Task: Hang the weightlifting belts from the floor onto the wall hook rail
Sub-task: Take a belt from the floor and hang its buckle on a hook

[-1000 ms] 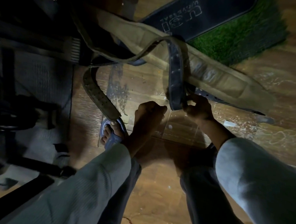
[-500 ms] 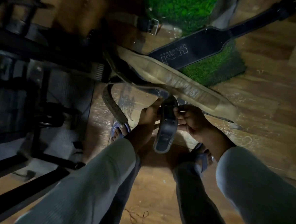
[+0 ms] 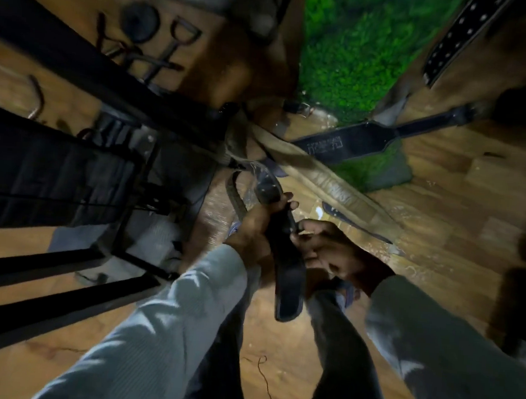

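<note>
Gripping stiff dark leather belt (image 3: 285, 263), both hands

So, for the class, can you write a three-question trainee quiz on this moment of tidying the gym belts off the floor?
1. True or false: both hands grip the dark belt.
2. Which belt lies partly on the green turf mat? A) the tan belt B) the black lettered belt C) the one in the hands
3. Fill in: the held belt's free end hangs down between the person's ____.

Key
1. True: left hand and right hand both curl round it.
2. B
3. legs
</note>
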{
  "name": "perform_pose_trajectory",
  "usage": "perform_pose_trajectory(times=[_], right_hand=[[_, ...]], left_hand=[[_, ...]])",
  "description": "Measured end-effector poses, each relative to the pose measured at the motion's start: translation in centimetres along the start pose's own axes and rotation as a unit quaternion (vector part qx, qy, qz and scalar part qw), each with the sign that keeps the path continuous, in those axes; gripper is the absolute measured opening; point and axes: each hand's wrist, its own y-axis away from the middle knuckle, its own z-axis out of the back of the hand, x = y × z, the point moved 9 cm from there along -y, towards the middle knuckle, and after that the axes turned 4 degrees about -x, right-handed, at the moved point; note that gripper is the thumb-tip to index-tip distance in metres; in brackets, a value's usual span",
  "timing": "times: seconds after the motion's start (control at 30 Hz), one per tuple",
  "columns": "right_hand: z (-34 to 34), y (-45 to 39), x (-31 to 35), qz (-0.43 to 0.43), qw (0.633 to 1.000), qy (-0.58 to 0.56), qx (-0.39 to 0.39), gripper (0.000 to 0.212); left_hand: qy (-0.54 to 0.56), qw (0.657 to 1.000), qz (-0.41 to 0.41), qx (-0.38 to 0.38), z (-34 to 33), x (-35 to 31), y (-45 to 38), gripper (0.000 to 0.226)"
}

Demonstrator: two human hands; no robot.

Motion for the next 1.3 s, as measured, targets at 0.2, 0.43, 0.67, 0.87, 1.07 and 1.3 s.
perform_pose_trajectory(times=[0.2,0.43,0.67,0.87,1.07,1.3], right_hand=[[-4.3,5.4,6.3,-0.014,0.996,0.074,-0.055,0.013],[-7.3,10.1,16.3,-0.038,0.984,-0.064,-0.162,0.040],[-10.5,14.8,26.7,0.067,0.993,0.001,-0.092,0.019],[-11.1,22.2,34.4,0.224,0.972,0.045,-0.048,0.032],[-11.8,30.2,38.8,0.351,0.929,0.115,-0.004,0.022],[-9.0,31.6,36.7,0.359,0.925,0.122,-0.029,0.032]], left_hand=[[-0.033,0.995,-0.092,0.012,-0.7,-6.4,10.6,0.020],[-0.218,0.945,-0.243,0.009,-1.3,-12.7,19.4,0.016],[-0.190,0.947,-0.259,0.023,-4.5,-12.7,25.0,0.013],[0.064,0.953,-0.176,0.237,-10.5,-15.9,28.7,0.088],[0.157,0.940,-0.115,0.280,-14.5,-23.9,30.6,0.078],[-0.075,0.960,-0.172,0.208,-18.3,-29.0,32.4,0.021]])
